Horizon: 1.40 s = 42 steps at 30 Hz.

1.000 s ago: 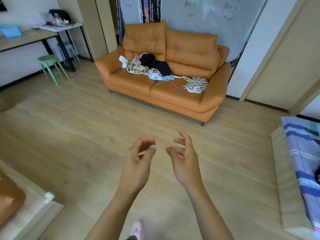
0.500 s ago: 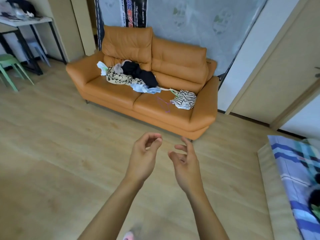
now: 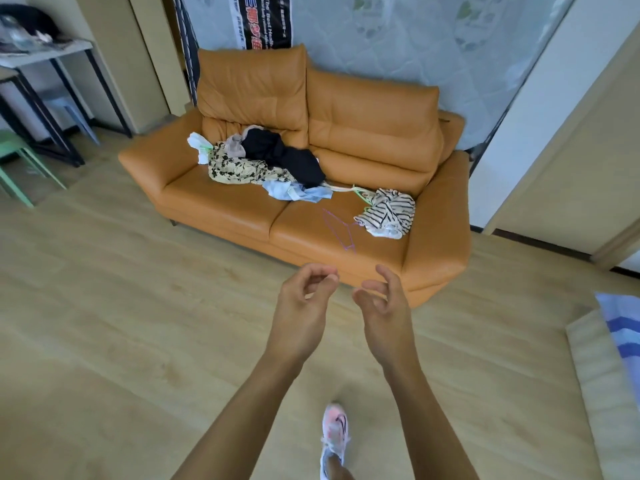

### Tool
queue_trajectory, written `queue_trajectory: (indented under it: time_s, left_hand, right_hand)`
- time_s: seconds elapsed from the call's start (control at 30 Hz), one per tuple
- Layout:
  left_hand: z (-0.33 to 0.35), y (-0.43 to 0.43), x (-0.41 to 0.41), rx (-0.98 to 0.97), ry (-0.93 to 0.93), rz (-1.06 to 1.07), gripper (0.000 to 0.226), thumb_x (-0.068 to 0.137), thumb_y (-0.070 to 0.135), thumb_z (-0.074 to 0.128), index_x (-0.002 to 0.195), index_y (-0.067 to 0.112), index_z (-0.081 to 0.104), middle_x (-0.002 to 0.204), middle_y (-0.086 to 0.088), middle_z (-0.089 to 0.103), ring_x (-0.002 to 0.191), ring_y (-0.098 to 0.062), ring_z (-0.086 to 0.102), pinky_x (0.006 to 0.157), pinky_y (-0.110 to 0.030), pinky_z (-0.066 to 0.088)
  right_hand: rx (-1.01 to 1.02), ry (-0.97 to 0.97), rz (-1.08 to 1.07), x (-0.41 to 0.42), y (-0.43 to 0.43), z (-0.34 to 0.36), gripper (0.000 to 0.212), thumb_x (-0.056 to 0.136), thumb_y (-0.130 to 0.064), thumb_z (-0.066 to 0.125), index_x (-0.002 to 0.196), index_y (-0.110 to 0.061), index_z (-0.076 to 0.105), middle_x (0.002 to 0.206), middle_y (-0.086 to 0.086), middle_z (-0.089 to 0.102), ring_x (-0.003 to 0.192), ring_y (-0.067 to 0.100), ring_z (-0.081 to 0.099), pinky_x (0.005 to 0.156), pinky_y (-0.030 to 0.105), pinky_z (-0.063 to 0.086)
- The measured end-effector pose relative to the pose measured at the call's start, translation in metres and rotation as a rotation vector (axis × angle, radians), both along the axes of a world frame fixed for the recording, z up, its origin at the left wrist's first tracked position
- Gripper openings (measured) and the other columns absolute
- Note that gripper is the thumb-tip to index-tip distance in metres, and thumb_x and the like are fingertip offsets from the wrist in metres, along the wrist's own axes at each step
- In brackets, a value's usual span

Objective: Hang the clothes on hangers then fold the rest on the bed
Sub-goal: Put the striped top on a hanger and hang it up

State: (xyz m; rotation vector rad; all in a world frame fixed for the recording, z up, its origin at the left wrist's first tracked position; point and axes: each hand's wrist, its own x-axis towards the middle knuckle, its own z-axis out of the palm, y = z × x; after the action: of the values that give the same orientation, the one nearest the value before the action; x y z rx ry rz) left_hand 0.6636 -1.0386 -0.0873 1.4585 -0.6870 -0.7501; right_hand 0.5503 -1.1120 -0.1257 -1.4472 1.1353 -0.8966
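Nearest the camera, a pink-and-white shoe (image 3: pixel 334 432) steps on the wooden floor (image 3: pixel 104 341). Above it both forearms reach forward. The left hand (image 3: pixel 302 306) has its fingers loosely curled toward the thumb and holds nothing. The right hand (image 3: pixel 385 306), just beside it, is half open with relaxed fingers and is likewise empty. Neither hand touches any cloth or hanger.

At the right edge only a corner of the bed (image 3: pixel 588 368) shows, with its blue-striped sheet (image 3: pixel 621 327). Whether anything folded lies there cannot be told.

Further off stands the orange sofa (image 3: pixel 214 209), which carries all the laundry in view. On its right seat cushion, toward the front edge, a thin purple hanger (image 3: pixel 341 230) lies bare. Near the right arm sits a crumpled striped garment (image 3: pixel 389 213), with a green hanger (image 3: pixel 362 195) poking out beside it. At the seam between the cushions lies a light blue garment (image 3: pixel 298 192). Behind it, against the left backrest, a floral garment (image 3: pixel 239 169), a black garment (image 3: pixel 284 157) and a white piece (image 3: pixel 197 147) are heaped together.

The task looks barely begun. No garment seen is on a hanger and all are still bunched up, so every piece is left to hang or fold. The person seems to be approaching the sofa to pick up the first one.
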Motion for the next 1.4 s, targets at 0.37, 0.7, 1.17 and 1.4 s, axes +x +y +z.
queue_trajectory:
  time_s: [0.37, 0.7, 1.17, 1.4]
  left_hand:
    - [0.012, -0.2, 0.067, 0.034, 0.047, 0.048, 0.021, 0.083, 0.037, 0.061, 0.095, 0.024, 0.072, 0.099, -0.005, 0.073, 0.1, -0.027, 0.065, 0.09, -0.043, 0.052]
    - [-0.018, -0.378, 0.154, 0.06, 0.117, -0.1, 0.014, 0.093, 0.022, 0.061, 0.1, 0.012, 0.068, 0.098, -0.016, 0.07, 0.082, -0.013, 0.064, 0.069, -0.022, 0.049]
    - [-0.026, -0.6, 0.262, 0.228, 0.091, -0.252, 0.024, 0.085, 0.041, 0.056, 0.1, 0.028, 0.068, 0.1, 0.004, 0.074, 0.099, -0.016, 0.068, 0.087, -0.035, 0.051]
    - [-0.05, -0.709, 0.279, 0.33, 0.086, -0.269, 0.014, 0.098, 0.028, 0.056, 0.102, 0.023, 0.069, 0.102, -0.003, 0.073, 0.091, -0.014, 0.069, 0.078, -0.029, 0.052]
  right_hand:
    - [0.025, -0.015, 0.101, 0.085, -0.222, 0.013, 0.073, 0.071, -0.054, 0.066, 0.138, -0.031, 0.048, 0.115, 0.003, 0.066, 0.101, 0.021, 0.069, 0.09, 0.034, 0.051]
    - [0.072, 0.057, 0.022, 0.159, -0.365, -0.021, 0.044, 0.079, -0.043, 0.065, 0.12, -0.042, 0.05, 0.114, 0.003, 0.069, 0.107, 0.018, 0.067, 0.09, 0.033, 0.052]
    - [0.284, 0.055, -0.173, 0.239, -0.574, -0.055, 0.044, 0.09, -0.027, 0.069, 0.13, -0.03, 0.051, 0.094, -0.015, 0.074, 0.097, 0.02, 0.072, 0.099, 0.049, 0.053]
    - [0.375, 0.073, -0.191, 0.254, -0.69, -0.114, 0.048, 0.095, -0.02, 0.066, 0.14, -0.022, 0.048, 0.11, -0.005, 0.069, 0.085, 0.004, 0.07, 0.075, 0.031, 0.054]
